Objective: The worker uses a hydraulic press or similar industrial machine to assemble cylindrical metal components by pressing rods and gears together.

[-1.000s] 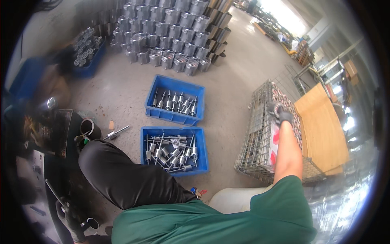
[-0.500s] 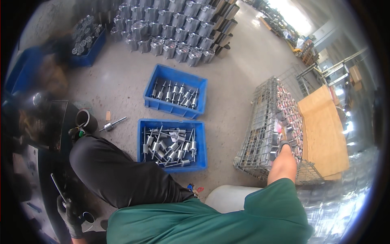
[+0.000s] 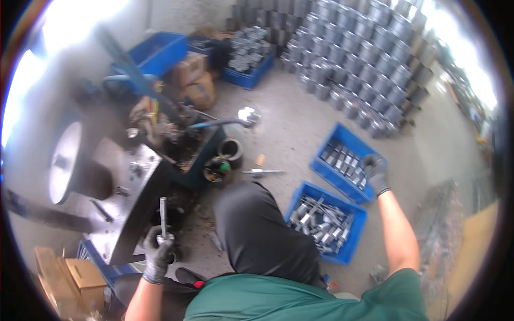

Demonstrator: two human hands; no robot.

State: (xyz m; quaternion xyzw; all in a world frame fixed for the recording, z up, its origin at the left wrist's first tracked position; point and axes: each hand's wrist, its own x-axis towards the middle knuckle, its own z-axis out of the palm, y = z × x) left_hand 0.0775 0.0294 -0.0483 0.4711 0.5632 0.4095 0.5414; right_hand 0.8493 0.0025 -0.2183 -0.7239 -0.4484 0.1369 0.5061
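The left hand (image 3: 157, 255), in a grey glove, is closed around a rotor (image 3: 163, 211) whose shaft points up, just beside the edge of the steel table (image 3: 119, 219). The right hand (image 3: 376, 173), also gloved, reaches over the right end of the far bin (image 3: 336, 181) — its fingers are bent down toward the contents, but blur hides whether they grip anything. Inside that bin, rotors lie side by side in a fairly orderly row; the near bin (image 3: 357, 235) holds a jumbled heap of similar parts. One loose rotor (image 3: 262, 172) lies on the floor to the left of both bins, well apart from them. As for progress, one rotor is out and in hand, and many are in the two bins; the tidy row might be the sorted lot — though nothing visible settles which bin holds finished pieces and which waiting ones.
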